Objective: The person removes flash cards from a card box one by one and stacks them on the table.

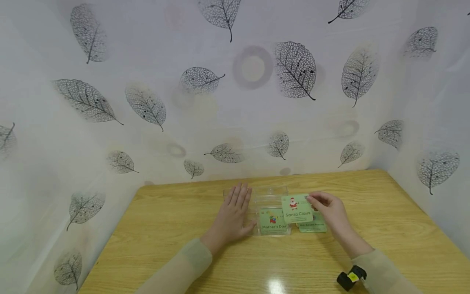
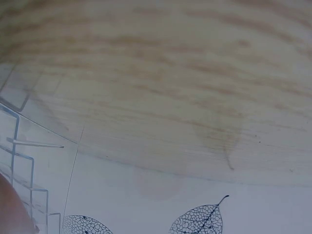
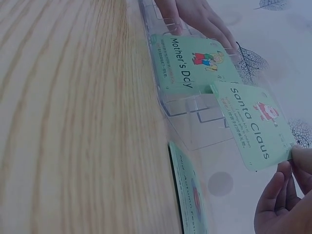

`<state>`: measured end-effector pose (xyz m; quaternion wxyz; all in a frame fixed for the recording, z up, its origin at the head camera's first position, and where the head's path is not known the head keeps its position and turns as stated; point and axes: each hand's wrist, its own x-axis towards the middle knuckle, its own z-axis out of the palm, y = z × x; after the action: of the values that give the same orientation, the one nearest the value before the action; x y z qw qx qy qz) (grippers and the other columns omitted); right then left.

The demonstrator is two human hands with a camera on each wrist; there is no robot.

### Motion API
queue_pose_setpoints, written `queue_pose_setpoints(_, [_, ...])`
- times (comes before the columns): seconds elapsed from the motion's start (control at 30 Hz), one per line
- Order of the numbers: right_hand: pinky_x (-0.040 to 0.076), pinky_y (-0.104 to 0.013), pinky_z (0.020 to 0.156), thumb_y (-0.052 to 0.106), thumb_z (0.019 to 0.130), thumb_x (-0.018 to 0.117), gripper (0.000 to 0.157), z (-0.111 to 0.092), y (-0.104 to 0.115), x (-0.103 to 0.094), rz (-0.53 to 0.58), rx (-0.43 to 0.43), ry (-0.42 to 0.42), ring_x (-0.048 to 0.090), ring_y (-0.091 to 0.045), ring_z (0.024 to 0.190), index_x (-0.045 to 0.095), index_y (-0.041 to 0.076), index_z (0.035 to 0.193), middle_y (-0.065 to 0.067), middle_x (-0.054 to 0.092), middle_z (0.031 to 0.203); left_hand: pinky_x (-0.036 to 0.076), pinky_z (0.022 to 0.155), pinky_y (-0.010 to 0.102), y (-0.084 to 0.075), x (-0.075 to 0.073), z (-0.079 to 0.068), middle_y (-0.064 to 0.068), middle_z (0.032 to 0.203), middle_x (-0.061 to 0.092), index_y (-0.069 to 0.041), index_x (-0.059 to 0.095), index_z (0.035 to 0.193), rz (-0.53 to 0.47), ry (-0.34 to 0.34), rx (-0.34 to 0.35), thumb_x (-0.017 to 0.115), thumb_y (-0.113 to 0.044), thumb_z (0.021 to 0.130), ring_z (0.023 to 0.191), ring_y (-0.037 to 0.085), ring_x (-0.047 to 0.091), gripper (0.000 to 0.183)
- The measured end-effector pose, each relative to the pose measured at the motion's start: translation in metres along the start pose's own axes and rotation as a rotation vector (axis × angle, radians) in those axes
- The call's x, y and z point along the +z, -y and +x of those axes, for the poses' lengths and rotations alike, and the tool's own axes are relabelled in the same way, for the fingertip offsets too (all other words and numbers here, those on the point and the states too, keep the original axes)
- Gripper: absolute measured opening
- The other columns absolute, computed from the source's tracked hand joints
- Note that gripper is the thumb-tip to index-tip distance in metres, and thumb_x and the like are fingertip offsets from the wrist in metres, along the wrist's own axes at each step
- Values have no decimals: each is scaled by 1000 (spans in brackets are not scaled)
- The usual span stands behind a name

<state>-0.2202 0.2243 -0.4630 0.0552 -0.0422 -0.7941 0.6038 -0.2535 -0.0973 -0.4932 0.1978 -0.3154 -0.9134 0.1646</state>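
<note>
My right hand (image 1: 330,210) pinches a green Santa Claus card (image 1: 296,209) by its upper right corner, holding it above the table. Fingers spread flat, my left hand (image 1: 234,216) rests on the left part of a clear plastic stepped rack (image 1: 271,191). A green Mother's Day card (image 1: 273,222) stands in the rack's front, partly overlapped by the Santa Claus card in the right wrist view. Right of the rack, a Mid Autumn Festival card (image 3: 187,195) lies on the table, partly covered in the head view. At the left wrist view's edge, the rack's stepped side (image 2: 31,170) shows.
The wooden table (image 1: 165,245) reaches back to a pale cloth (image 1: 147,53) printed with leaves. A black strap device with a yellow label (image 1: 352,277) sits at the right sleeve.
</note>
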Motion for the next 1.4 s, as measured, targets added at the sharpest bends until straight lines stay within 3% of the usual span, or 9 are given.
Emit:
queue_pose_setpoints(0.2, [57,-15,76,18,106,66,37,0,0,-2,-18,10,-11,60,4,82,67,-11,129,22,68,90,24,135,46,0,1,0,22,175,26,2,21,167,21,-11,-3,44,-72,100,162,38,29,102])
queue_pose_setpoints(0.6, [57,-15,75,20,106,66,40,0,-2,-9,-28,9,-24,61,4,81,66,-12,131,13,74,95,25,135,46,0,3,0,22,174,27,2,23,167,30,-38,-1,45,-72,99,162,38,30,102])
queue_pose_setpoints(0.83, [56,-14,78,21,107,65,41,0,-6,-13,-30,21,-17,60,6,86,65,-10,134,29,64,91,23,135,46,0,4,0,22,175,23,1,21,168,32,-27,-2,43,-72,100,162,38,30,102])
queue_pose_setpoints(1.4, [58,-15,78,23,107,66,43,1,-14,-20,-49,16,-27,60,8,84,65,-11,134,31,65,90,24,135,46,0,4,0,22,176,21,2,21,168,29,-17,2,43,-72,100,162,39,27,102])
